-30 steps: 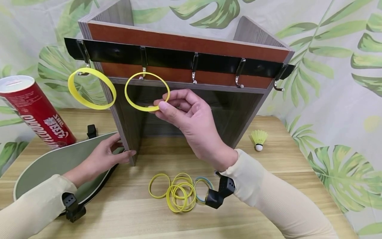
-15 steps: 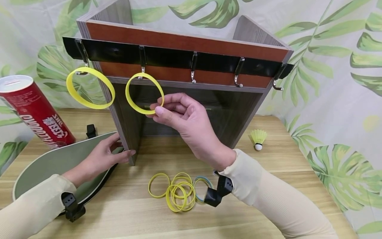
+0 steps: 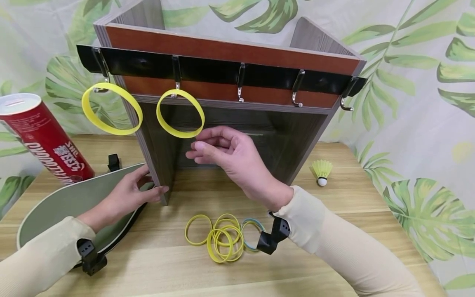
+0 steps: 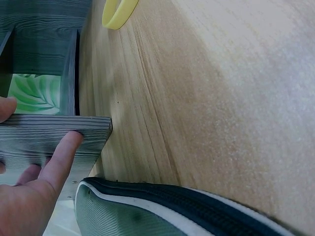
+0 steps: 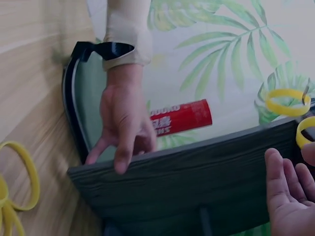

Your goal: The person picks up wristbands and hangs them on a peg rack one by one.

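A yellow wristband (image 3: pixel 179 133) hangs on the second hook from the left of a black hook rail (image 3: pixel 211 68). Just below and right of it is my right hand (image 3: pixel 241 163), fingers loosely bent with nothing between them; a fingertip is very close to the band. Another yellow wristband (image 3: pixel 118 131) hangs on the leftmost hook. My left hand (image 3: pixel 128 194) grips the lower front edge of the grey wooden stand (image 3: pixel 158 177), thumb on the inner side, as the right wrist view shows. Several yellow wristbands (image 3: pixel 219 260) and a blue one (image 3: pixel 262 226) lie on the table.
A green racket case (image 3: pixel 67 210) lies under my left forearm. Behind it a red can (image 3: pixel 55 144) stands at the left. A yellow shuttlecock (image 3: pixel 322 171) lies right of the stand. Three more hooks, including the rightmost hook (image 3: pixel 346 105), carry no band.
My right hand has let go of the yellow wristband and drawn slightly down. The band, earlier pinched at the second hook, now hangs there. My left hand has stayed put.
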`<state>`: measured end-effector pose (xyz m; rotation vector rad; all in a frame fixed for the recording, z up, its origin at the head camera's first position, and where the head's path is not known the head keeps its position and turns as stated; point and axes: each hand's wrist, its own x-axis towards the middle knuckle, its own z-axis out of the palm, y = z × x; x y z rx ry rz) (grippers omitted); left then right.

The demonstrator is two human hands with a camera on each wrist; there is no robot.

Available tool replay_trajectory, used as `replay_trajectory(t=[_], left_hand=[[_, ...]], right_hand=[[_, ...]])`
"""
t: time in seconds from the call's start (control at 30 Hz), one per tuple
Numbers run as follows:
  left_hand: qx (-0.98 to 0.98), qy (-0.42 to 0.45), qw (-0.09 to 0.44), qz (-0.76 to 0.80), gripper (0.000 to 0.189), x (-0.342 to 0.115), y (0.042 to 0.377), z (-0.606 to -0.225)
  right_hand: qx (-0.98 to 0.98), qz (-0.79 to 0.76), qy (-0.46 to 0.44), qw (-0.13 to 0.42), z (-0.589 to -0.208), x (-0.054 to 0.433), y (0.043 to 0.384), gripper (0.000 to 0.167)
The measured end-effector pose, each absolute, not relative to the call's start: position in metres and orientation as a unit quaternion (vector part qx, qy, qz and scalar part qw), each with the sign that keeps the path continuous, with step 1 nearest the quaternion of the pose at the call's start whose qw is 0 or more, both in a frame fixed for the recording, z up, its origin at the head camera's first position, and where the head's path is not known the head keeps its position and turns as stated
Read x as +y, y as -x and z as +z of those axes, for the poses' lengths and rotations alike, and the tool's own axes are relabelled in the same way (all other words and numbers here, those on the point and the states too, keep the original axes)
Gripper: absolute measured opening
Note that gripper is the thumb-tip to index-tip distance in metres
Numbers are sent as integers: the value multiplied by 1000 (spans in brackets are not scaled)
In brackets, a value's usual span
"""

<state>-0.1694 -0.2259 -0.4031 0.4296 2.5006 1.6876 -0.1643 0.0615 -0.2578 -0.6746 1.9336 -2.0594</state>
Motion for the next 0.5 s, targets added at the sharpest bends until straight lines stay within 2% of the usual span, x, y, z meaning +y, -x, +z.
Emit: replay_trajectory(t=[0.23, 0.5], left_hand=[[821, -140, 51, 551, 61, -226, 169, -402], [822, -139, 53, 549, 61, -225, 168, -402]], right_hand=[[718, -646, 215, 143, -276, 74, 170, 21], [787, -521, 261, 205, -308, 97, 172, 12]])
